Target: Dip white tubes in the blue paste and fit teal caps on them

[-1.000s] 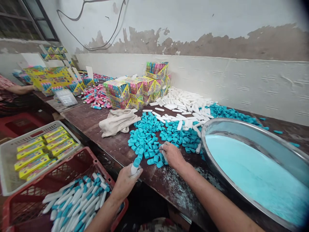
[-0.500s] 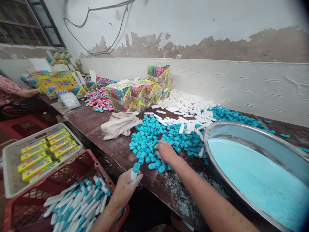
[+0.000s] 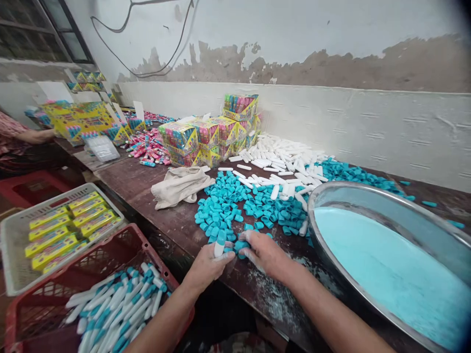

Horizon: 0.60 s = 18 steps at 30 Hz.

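Note:
My left hand (image 3: pixel 206 268) is closed around a white plastic tube with a blue cap (image 3: pixel 220 244), held upright at the table's front edge. Close beside it, my right hand (image 3: pixel 268 252) has its fingers curled over a few blue caps (image 3: pixel 241 245); how many it grips is partly hidden. Just beyond both hands spreads a heap of loose blue caps (image 3: pixel 221 198). Behind the heap lie many bare white tubes (image 3: pixel 283 152).
A large metal basin of pale blue powder (image 3: pixel 324 192) stands at right. At lower left are a red crate (image 3: pixel 134 238) of capped tubes and a white basket (image 3: pixel 121 215) of yellow boxes. A cloth (image 3: pixel 180 186) and display boxes (image 3: pixel 213 135) lie further back. A person's arm (image 3: pixel 39 136) shows far left.
My right hand has drawn back from the cap heap toward my body, bringing blue caps along. My left hand has moved forward and right with its capped tube, so both hands are close together.

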{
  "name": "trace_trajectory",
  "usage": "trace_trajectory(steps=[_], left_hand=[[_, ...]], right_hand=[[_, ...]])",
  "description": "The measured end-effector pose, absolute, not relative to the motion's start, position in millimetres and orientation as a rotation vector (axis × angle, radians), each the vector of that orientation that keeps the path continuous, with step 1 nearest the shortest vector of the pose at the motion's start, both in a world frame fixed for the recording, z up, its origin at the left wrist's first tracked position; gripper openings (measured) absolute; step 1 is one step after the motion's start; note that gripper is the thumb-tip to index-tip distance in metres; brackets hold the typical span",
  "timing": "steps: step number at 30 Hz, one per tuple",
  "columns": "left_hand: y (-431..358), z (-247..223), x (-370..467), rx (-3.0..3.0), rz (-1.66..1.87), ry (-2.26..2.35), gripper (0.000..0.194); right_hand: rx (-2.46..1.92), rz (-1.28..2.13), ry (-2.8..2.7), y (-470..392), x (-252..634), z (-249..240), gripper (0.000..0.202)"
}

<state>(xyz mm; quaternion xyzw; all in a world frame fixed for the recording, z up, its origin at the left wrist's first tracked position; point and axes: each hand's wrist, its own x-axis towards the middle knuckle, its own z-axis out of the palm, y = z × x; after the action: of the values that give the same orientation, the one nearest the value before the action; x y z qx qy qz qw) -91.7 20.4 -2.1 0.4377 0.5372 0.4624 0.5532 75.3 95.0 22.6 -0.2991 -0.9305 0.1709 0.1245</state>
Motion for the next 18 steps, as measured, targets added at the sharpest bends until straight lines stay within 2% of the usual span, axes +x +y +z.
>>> trace_trajectory(steps=[4, 9, 15, 18], left_hand=[[21.3, -6.6, -76.4, 0.911, 1.072, 1.049, 0.041], [21.0, -16.3, -68.5, 0.592, 1.071, 0.884, 0.042], [18.2, -14.2, -61.6, 0.667, 1.019, 0.935, 0.041], [14.7, -3.9, -62.2, 1.04, 1.001, 1.146, 0.035]], right_hand=[[-0.898, 0.717, -2.589, 72.2, 89.7, 20.6, 0.022], [-1.163, 0.945, -2.27, 54.4, 96.2, 15.6, 0.04], [-1.097, 1.021, -2.164, 46.0, 101.9, 15.3, 0.013], [-1.037, 1.307, -1.959, 49.8, 105.8, 18.0, 0.015]])
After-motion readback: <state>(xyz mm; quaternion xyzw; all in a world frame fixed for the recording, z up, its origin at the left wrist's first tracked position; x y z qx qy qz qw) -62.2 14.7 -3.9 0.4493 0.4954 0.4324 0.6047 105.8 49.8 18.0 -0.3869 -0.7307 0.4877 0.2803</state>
